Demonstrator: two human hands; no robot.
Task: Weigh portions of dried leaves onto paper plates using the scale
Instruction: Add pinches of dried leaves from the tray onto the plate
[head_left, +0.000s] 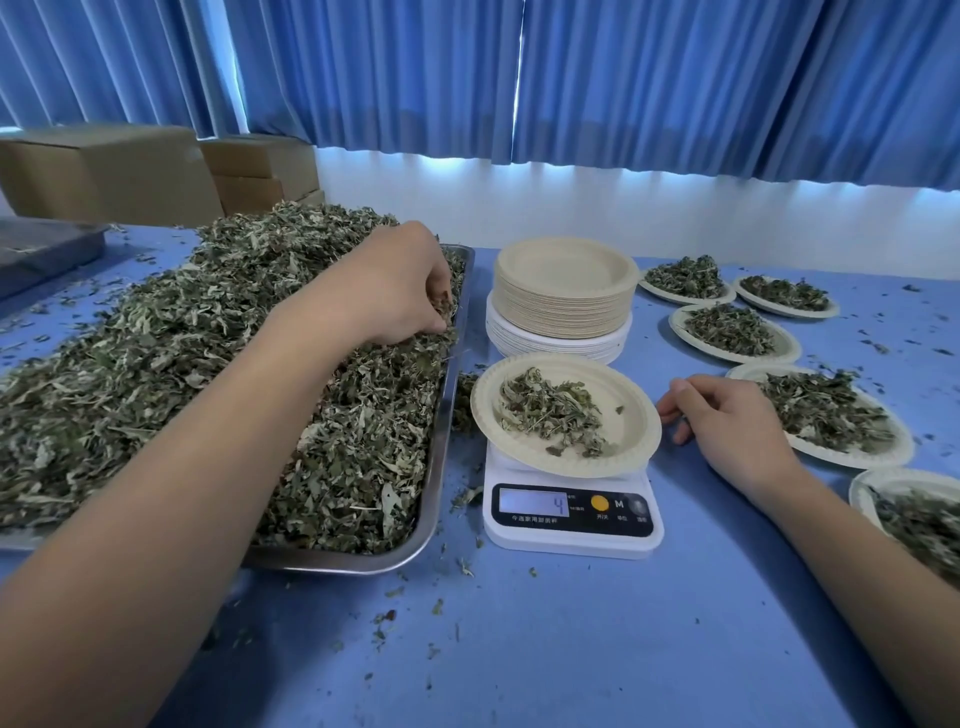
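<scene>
Dried leaves (208, 353) lie heaped in a metal tray (445, 415) on the left side of the desk (519, 649). The tray's long axis runs from the near edge toward the far edge. The left hand (402, 283) is sunk into the heap close to the far part of the tray's right rim, with its fingers curled down and pinching a small bunch of leaves. The plate (626, 400) being filled sits on the scale (571, 540) just beside that right rim. From the left hand it lies to the right and toward the near edge, so the pinch probably has to lift over the rim and travel only a short way to reach it. The plate holds a thin scatter of leaves, and the display (535, 504) shows a 4, which suggests the portion is far from complete. The right hand (727, 415) rests on the desk just right of the plate and grasps nothing. Its fingers are loosely curled and its fingertips sit at the plate's edge, though contact cannot be made out. It is the nearer hand to the plate, but the left one carries the load. A stack of spare plates (563, 291) stands just beyond the scale, and several filled plates (735, 332) lie along the right side of the desk.
</scene>
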